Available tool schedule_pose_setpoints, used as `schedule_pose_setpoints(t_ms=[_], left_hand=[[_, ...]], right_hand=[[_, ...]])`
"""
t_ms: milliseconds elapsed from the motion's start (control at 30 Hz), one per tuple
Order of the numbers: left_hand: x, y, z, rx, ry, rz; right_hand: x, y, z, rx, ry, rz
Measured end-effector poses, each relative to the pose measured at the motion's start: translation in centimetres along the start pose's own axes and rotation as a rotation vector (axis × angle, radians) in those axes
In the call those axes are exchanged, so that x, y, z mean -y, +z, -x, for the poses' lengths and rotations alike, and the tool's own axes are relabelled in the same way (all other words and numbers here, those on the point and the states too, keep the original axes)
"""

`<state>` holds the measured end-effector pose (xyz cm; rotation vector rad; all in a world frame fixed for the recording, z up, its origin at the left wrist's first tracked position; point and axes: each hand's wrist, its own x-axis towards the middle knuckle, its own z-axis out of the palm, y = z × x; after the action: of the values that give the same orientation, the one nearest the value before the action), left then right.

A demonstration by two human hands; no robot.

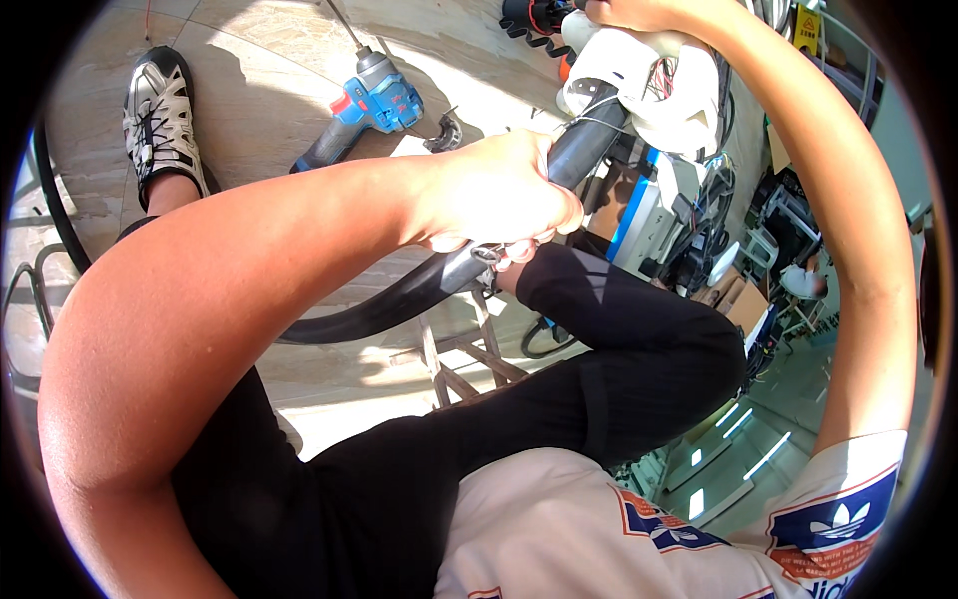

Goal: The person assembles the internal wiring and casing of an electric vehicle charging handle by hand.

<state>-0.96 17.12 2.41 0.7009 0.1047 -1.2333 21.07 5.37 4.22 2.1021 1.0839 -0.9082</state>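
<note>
My left hand [504, 195] is closed round a thick black tube [584, 140], with the fingers wrapped under it. The tube slants from a white plastic housing [689, 95] down past my fist, where it curves away to the left. A thin tie or wire loops round the tube near the housing, and a small metal ring sits below my fingers. At the top edge, my right hand [634, 12] is bent over the upper end of the housing, beside a coiled black cord [529, 35]. Its fingers are closed and partly cut off by the frame. Thin coloured wires [661, 78] show inside the housing.
A blue cordless drill [384, 105] with a long bit lies on the tiled floor, near a small black curved clamp [446, 132]. A wooden stool [464, 364] stands below. Tangled cables [699, 215], a white power strip [639, 225] and cardboard boxes [743, 304] crowd the right.
</note>
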Motion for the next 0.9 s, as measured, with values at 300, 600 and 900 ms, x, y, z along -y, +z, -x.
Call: schedule_pose_setpoints(t_ms=[300, 600, 900], left_hand=[[-0.1, -0.1, 0.0, -0.003, 0.009, -0.024], [-0.2, 0.0, 0.1, -0.002, -0.018, 0.009], [0.2, -0.1, -0.1, -0.011, -0.011, 0.03]], right_hand=[[-0.9, 0.1, 0.2, -0.058, -0.078, -0.062], [-1.3, -0.4, 0.6, -0.061, -0.155, -0.125], [-1.4, -0.5, 0.3, -0.037, -0.191, -0.115]])
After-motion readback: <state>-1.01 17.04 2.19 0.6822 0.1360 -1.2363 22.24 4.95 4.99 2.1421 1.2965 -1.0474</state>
